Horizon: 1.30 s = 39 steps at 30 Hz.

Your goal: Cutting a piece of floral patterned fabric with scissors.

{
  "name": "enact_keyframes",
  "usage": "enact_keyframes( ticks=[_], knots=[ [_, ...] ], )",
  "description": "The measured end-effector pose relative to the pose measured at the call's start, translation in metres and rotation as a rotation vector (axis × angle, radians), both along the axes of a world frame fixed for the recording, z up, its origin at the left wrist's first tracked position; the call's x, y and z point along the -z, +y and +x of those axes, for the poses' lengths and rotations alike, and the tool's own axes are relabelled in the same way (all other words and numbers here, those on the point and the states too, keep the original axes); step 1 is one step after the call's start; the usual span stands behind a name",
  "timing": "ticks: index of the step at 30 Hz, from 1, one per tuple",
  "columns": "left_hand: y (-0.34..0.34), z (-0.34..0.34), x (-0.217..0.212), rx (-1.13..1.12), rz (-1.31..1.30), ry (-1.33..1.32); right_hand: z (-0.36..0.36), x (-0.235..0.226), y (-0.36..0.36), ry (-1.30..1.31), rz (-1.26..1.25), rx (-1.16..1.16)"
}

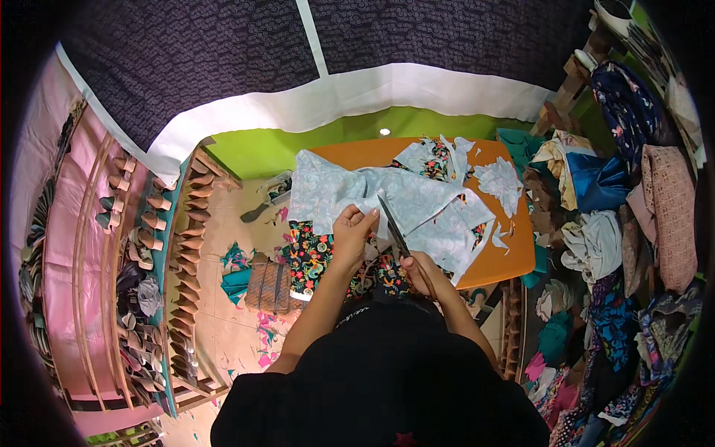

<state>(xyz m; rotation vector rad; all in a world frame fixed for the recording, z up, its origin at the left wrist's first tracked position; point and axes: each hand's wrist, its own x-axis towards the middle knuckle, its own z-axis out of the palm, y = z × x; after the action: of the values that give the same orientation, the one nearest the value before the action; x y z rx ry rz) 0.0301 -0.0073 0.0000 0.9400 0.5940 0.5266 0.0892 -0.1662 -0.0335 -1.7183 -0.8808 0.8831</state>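
My left hand (353, 229) pinches the edge of a large piece of fabric (328, 182), pale on its upturned side. A dark side with bright flowers shows where the cloth hangs over the table's near edge. In my right hand (423, 267) is a pair of long dark scissors (395, 229), the blades pointing up and left toward the cloth beside my left fingers. Whether the blades are apart is hard to make out. Beneath the fabric is an orange table (514, 261).
Cut fabric scraps (497, 182) lie on the table's right side. Wooden shoe lasts (190, 257) line a rack at left, near shelves of shoes (153, 220). Heaped cloths (596, 246) fill the right side. Scraps and a brown patterned bundle (267, 287) are on the floor. A dark curtain (223, 59) hangs beyond.
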Motion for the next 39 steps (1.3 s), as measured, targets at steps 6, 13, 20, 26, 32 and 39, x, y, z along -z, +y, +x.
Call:
enact_keyframes(
  ticks=[6, 13, 20, 26, 32, 39],
  knots=[
    [0.001, 0.000, 0.010, -0.024, 0.096, -0.072, -0.010, -0.015, 0.007, 0.594, 0.024, 0.039],
    [-0.005, 0.002, 0.003, -0.075, 0.059, -0.092, -0.008, -0.017, 0.007, 0.695, 0.050, 0.032],
    [-0.006, 0.002, 0.008, -0.096, 0.173, -0.088, -0.010, -0.015, 0.009, 0.672, 0.051, 0.061],
    [-0.011, 0.003, -0.003, -0.115, 0.187, -0.072, -0.008, -0.004, 0.008, 0.565, 0.076, 0.023],
    [-0.005, -0.001, 0.007, -0.084, 0.159, -0.070, -0.008, -0.003, 0.011, 0.532, 0.087, 0.041],
    [-0.012, 0.000, -0.006, -0.042, 0.103, -0.070, -0.003, -0.003, 0.012, 0.805, 0.093, 0.056]
  ],
)
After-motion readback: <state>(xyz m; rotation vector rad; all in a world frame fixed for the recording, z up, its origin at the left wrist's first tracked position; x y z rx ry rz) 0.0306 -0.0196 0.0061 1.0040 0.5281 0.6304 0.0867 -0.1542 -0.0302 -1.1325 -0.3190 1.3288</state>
